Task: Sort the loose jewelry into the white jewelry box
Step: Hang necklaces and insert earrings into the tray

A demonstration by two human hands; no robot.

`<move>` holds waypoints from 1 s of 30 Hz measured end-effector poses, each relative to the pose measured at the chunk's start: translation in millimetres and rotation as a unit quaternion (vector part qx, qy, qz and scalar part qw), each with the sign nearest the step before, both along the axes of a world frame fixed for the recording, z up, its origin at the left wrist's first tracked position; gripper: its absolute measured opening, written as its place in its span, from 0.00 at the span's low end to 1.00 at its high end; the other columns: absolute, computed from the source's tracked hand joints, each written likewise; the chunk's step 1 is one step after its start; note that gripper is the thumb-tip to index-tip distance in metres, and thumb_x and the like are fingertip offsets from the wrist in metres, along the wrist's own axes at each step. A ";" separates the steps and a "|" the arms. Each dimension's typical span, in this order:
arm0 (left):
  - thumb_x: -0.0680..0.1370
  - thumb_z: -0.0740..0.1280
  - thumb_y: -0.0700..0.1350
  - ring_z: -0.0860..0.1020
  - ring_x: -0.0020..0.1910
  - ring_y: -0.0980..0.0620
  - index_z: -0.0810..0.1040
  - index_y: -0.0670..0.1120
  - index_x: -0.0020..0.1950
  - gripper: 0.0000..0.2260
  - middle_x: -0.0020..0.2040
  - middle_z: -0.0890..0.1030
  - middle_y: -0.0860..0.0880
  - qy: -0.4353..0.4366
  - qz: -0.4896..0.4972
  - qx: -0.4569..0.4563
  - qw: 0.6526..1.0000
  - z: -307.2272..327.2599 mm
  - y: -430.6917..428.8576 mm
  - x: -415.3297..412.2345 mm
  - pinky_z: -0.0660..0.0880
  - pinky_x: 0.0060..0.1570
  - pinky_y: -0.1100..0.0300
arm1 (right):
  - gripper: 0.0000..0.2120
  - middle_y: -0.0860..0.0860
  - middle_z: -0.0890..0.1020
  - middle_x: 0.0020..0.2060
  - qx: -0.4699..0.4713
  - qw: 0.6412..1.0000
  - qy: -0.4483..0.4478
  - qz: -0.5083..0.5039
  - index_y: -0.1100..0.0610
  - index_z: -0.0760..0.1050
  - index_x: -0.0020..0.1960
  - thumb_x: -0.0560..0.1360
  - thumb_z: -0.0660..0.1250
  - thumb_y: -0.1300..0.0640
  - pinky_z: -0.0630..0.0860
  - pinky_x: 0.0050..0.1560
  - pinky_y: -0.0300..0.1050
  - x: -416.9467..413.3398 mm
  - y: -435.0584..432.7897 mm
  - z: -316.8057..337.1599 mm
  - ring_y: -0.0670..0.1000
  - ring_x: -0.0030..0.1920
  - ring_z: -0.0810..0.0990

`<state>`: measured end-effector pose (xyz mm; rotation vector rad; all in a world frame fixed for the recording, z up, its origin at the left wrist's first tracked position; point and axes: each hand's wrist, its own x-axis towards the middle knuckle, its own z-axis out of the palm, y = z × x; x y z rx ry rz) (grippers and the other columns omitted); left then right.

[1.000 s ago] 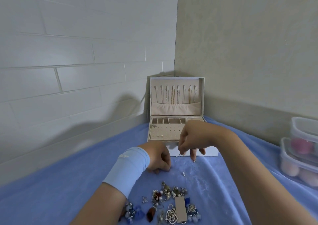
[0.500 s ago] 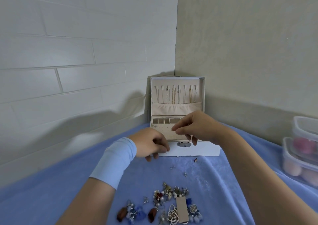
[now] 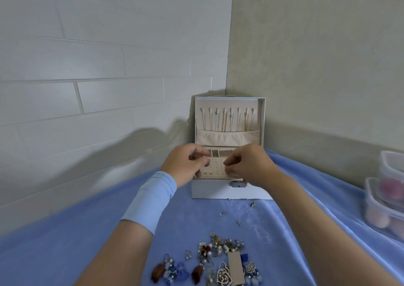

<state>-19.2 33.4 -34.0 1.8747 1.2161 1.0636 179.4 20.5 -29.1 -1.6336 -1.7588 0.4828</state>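
head view: the white jewelry box (image 3: 229, 190) stands open at the far edge of the blue-covered tabletop (image 3: 76, 242). over its earring panel (image 3: 216, 165), the right hand (image 3: 251, 165) pinches a tiny piece (image 3: 226, 166). the left hand (image 3: 185, 165) has curled fingers, and what it grasps cannot be told. loose jewelry (image 3: 218, 261) lies at the near edge.

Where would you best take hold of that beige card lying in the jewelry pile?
By its two long edges, pinched across the narrow width, coming straight down from above. The beige card lies flat on the blue cloth with its length running away from the person, and loose jewelry crowds both sides, so a sideways approach would likely snag.
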 end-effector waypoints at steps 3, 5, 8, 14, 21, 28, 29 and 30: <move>0.77 0.68 0.41 0.78 0.29 0.53 0.81 0.46 0.45 0.03 0.39 0.85 0.51 -0.004 0.007 0.008 1.000 -3.7 3.4 2.8 0.70 0.28 0.68 | 0.06 0.48 0.85 0.41 0.010 1.000 -0.017 0.006 0.54 0.87 0.46 0.74 0.74 0.64 0.71 0.29 0.27 -3.4 -0.8 -1.1 0.40 0.33 0.78; 0.77 0.69 0.41 0.78 0.29 0.54 0.83 0.47 0.44 0.03 0.40 0.85 0.51 -0.001 0.002 0.010 1.000 -5.8 4.6 3.7 0.73 0.32 0.66 | 0.06 0.49 0.86 0.44 0.022 0.999 -0.034 0.011 0.55 0.87 0.49 0.75 0.73 0.63 0.70 0.30 0.26 -4.2 -2.5 -1.9 0.39 0.35 0.78; 0.76 0.70 0.41 0.77 0.28 0.55 0.84 0.47 0.45 0.03 0.40 0.85 0.50 -0.018 -0.011 0.002 1.000 -9.2 5.5 4.6 0.75 0.35 0.66 | 0.07 0.48 0.86 0.47 0.031 0.995 -0.088 0.020 0.53 0.86 0.52 0.78 0.71 0.60 0.70 0.29 0.26 -5.9 -4.7 -0.9 0.39 0.33 0.76; 0.77 0.70 0.40 0.76 0.28 0.54 0.84 0.46 0.45 0.04 0.40 0.86 0.51 -0.040 -0.018 -0.002 0.999 -12.0 5.7 5.3 0.75 0.35 0.66 | 0.08 0.45 0.87 0.46 0.050 0.983 -0.175 0.029 0.50 0.86 0.51 0.77 0.69 0.59 0.69 0.28 0.25 -7.3 -5.4 0.6 0.38 0.31 0.75; 0.75 0.72 0.43 0.76 0.29 0.57 0.84 0.51 0.42 0.04 0.38 0.85 0.53 -0.010 0.044 0.031 0.999 -12.9 12.5 -1.7 0.78 0.39 0.60 | 0.09 0.41 0.84 0.51 0.058 0.986 -0.156 0.014 0.47 0.83 0.55 0.80 0.66 0.57 0.67 0.30 0.26 -6.5 -5.5 -1.5 0.36 0.31 0.73; 0.75 0.73 0.45 0.75 0.31 0.63 0.82 0.54 0.43 0.04 0.36 0.81 0.58 0.007 0.085 0.042 0.995 -15.7 18.5 -11.7 0.71 0.41 0.64 | 0.06 0.42 0.84 0.44 -0.016 0.993 -0.113 0.044 0.43 0.84 0.48 0.78 0.69 0.52 0.82 0.36 0.44 -27.1 10.3 0.7 0.48 0.37 0.83; 0.75 0.73 0.45 0.74 0.30 0.64 0.83 0.54 0.43 0.03 0.36 0.81 0.58 0.014 0.082 0.042 0.996 -16.6 18.6 -10.7 0.70 0.41 0.65 | 0.06 0.42 0.84 0.44 -0.022 0.989 -0.134 0.052 0.43 0.84 0.49 0.77 0.70 0.52 0.80 0.36 0.43 -28.9 13.1 0.7 0.47 0.37 0.82; 0.75 0.73 0.45 0.74 0.30 0.65 0.83 0.53 0.43 0.03 0.36 0.81 0.58 0.019 0.078 0.042 0.996 -17.0 18.6 -9.8 0.69 0.40 0.65 | 0.05 0.42 0.84 0.44 -0.022 0.986 -0.153 0.058 0.42 0.84 0.49 0.77 0.70 0.51 0.79 0.40 0.43 -30.0 15.3 0.9 0.46 0.39 0.81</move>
